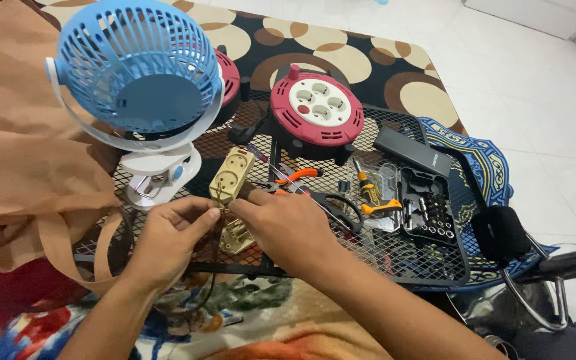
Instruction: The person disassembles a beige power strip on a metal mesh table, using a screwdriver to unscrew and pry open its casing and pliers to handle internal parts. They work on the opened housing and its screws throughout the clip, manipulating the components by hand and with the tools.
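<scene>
Two bare hands met over a black mesh tabletop (395,250). Far left lay tan cloth (15,153), and beside it stood a blue clip fan (135,70) on a white clamp (158,175). The left hand (168,240) had its grip pinched nearly closed on something thin and dark, too small to identify. Just right of it sat a beige socket block (231,175), with a beige cover plate (237,237) lying below it. The right hand (288,227) had its fingertips drawn together at the same thin piece, touching the left. Behind stood a red cable reel (316,107). Further right lay orange-handled pliers (295,177), black scissors (338,208), a yellow-and-black screwdriver (368,190) and a black bit case (428,210).
</scene>
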Available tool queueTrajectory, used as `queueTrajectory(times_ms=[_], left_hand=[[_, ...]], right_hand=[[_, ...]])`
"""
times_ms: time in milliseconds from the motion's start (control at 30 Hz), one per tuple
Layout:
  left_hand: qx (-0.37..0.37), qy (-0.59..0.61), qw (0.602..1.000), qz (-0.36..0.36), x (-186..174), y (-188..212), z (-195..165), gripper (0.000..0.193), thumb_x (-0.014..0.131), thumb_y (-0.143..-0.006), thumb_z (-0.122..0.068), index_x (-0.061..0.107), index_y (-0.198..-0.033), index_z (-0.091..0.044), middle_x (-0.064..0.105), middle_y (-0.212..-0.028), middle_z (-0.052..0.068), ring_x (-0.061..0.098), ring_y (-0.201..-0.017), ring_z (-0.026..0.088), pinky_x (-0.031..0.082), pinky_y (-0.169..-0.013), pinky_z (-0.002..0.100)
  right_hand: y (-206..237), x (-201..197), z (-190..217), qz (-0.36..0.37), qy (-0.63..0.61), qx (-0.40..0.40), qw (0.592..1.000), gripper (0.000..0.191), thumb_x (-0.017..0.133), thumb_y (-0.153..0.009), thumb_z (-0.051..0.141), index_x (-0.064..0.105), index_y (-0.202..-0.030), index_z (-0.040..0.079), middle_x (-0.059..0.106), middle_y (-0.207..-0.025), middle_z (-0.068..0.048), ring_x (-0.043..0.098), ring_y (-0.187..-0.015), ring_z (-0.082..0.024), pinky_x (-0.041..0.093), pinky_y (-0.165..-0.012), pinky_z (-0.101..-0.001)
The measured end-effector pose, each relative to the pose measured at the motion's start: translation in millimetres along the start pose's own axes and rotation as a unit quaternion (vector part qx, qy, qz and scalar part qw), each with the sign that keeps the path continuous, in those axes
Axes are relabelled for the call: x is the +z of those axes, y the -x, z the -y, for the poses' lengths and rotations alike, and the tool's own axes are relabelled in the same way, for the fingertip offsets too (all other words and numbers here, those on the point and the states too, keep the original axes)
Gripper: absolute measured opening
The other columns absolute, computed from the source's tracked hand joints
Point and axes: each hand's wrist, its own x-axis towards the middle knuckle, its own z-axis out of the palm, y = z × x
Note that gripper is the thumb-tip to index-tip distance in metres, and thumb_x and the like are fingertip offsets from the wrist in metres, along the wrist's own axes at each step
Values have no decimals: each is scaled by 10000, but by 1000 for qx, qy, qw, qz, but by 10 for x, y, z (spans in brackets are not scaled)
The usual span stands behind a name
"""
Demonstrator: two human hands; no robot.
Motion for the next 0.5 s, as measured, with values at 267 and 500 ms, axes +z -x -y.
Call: queueTrajectory(times_ms=[267,500], left_hand=[[-47,-8,999,-21,46,2,-34,168,670,-946,-82,723,-1024,57,740,-882,64,669,-743,83,569,-671,235],[-46,28,998,-12,28,-12,6,168,658,-964,-82,709,-1041,59,723,-903,64,656,-759,85,555,-678,239]], right_hand=[[38,-46,-123,-9,-23,-6,1000,209,652,-864,166,715,-1062,148,695,-867,-72,700,-726,-313,537,-608,-453],[38,1,-107,-26,-80,35,996,181,637,-933,211,701,-1077,122,700,-878,-94,693,-785,-333,529,-668,-466]])
